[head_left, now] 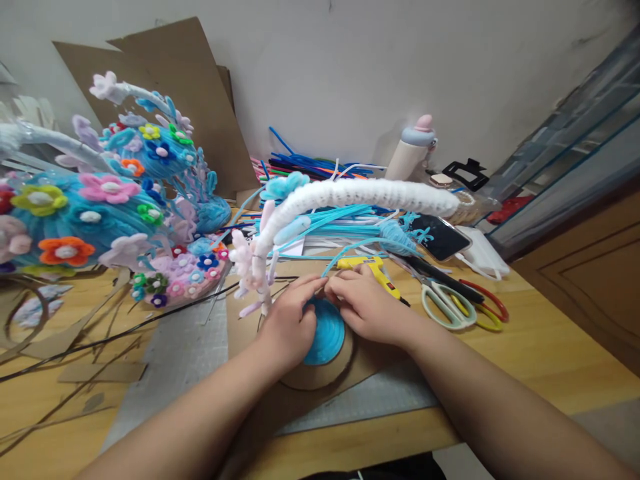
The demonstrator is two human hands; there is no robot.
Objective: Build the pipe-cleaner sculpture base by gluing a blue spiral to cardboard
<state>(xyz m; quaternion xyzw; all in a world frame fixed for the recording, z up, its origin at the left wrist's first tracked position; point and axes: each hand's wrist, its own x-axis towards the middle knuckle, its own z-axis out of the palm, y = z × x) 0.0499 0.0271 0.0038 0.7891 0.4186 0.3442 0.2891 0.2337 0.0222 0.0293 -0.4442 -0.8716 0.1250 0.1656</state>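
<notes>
A flat spiral of blue pipe cleaner (327, 333) covers the middle of a round cardboard disc (320, 381). My left hand (290, 327) is closed at the spiral's far left edge, its fingertips on the pipe cleaner strand. From the right, my right hand (367, 303) pinches the same strand, fingertips close to the left ones. The strand's loose end (345, 248) rises away between both hands. Just behind my left hand stands a curved white fuzzy stem (350, 193) with pale flowers. Exact finger contact is partly hidden.
A yellow glue gun (375, 270) lies behind my right hand, with scissors (450, 307) to its right. Blue pipe cleaners (340, 223) are piled at the back. Flower-covered blue pieces (75, 220) stand at left. A phone (443, 237) and bottle (413, 153) are back right.
</notes>
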